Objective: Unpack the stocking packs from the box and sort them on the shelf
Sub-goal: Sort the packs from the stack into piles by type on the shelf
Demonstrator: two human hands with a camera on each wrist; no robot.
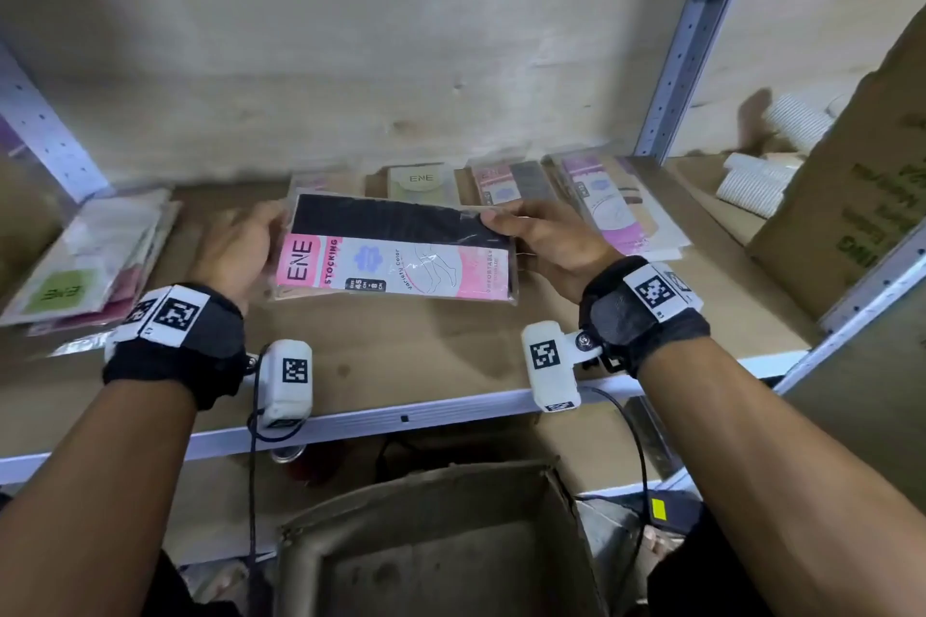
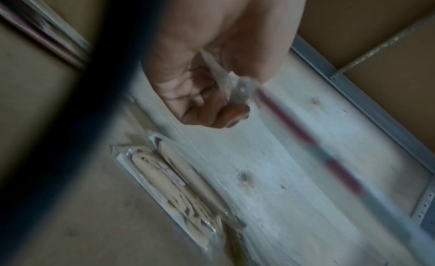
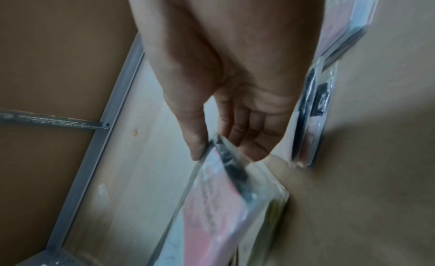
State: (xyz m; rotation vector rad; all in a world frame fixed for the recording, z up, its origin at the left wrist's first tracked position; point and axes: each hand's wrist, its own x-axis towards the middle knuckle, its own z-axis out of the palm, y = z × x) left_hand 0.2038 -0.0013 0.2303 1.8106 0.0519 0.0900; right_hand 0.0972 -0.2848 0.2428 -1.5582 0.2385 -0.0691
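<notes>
A stocking pack (image 1: 396, 256) with a pink and white ENE label and black fabric is held flat just above the wooden shelf (image 1: 426, 356). My left hand (image 1: 245, 251) grips its left end and my right hand (image 1: 541, 236) pinches its right end, thumb on top. The right wrist view shows that thumb and the fingers (image 3: 247, 139) clamping the pack's edge (image 3: 226, 169). In the blurred left wrist view my fingers (image 2: 212, 106) curl on the clear wrapper (image 2: 237, 85). The open cardboard box (image 1: 441, 541) sits below the shelf, between my forearms.
Several packs lie in a row at the back of the shelf (image 1: 521, 185), with a stack at the right (image 1: 621, 210) and another at the left (image 1: 95, 261). A large carton (image 1: 862, 195) and white ribbed rolls (image 1: 751, 185) stand at the right. A metal upright (image 1: 686, 40) rises behind.
</notes>
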